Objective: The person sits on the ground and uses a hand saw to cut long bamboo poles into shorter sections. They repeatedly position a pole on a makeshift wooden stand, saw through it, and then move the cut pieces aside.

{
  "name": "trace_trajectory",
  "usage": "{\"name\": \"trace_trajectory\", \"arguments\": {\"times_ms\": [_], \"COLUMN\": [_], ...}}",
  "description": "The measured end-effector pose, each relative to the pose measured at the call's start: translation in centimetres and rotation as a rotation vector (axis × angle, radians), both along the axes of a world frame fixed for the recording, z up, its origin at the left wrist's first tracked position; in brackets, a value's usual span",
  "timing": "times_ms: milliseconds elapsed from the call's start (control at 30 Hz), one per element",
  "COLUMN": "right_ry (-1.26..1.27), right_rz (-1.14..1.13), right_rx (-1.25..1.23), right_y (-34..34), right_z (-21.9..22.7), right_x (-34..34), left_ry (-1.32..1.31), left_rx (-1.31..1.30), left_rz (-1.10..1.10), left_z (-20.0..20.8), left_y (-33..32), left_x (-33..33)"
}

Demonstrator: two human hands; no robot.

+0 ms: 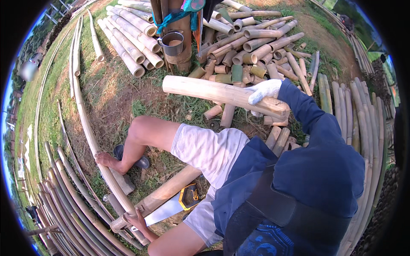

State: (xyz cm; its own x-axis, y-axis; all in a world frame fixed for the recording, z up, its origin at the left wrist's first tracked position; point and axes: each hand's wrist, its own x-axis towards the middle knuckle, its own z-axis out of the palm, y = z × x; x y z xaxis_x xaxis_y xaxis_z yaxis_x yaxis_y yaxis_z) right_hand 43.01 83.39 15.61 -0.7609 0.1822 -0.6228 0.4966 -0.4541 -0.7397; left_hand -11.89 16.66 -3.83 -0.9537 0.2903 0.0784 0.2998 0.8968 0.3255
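My right hand, in a white knit glove, is wrapped over a thick, pale bamboo section near its right end. The section is raised above the ground and lies across the upper middle of the view. A bit of white shows under the bamboo; I cannot tell whether it is fingers of this hand. My left hand is not in view. Beside my lower thigh a handsaw with a yellow and black handle lies next to a thick bamboo pole. My bare feet rest against a long bamboo pole.
A pile of short bamboo pieces lies beyond my hand. Longer poles are stacked at upper left, with more at lower left and right. A metal mug of brown stuff is at a post. Dark footwear sits by my foot.
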Motion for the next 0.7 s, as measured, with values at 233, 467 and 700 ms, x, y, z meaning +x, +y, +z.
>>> {"name": "trace_trajectory", "arguments": {"times_ms": [233, 467, 700], "right_ry": [-0.114, 0.638, 0.116], "right_rz": [-0.838, -1.312, -0.685], "right_rx": [0.128, 0.466, 0.741], "right_y": [0.7, 24.3, 12.6], "right_z": [-6.8, -2.7, -11.5], "right_x": [13.8, 6.1, -8.2], "left_ry": [-0.074, 0.076, 0.182], "left_rx": [-0.123, -0.08, -0.133], "left_rz": [0.073, 0.037, 0.046], "left_z": [-2.5, -3.0, -1.9], "left_y": [2.4, -0.8, 0.2], "left_x": [0.5, -1.7, 1.3]}}
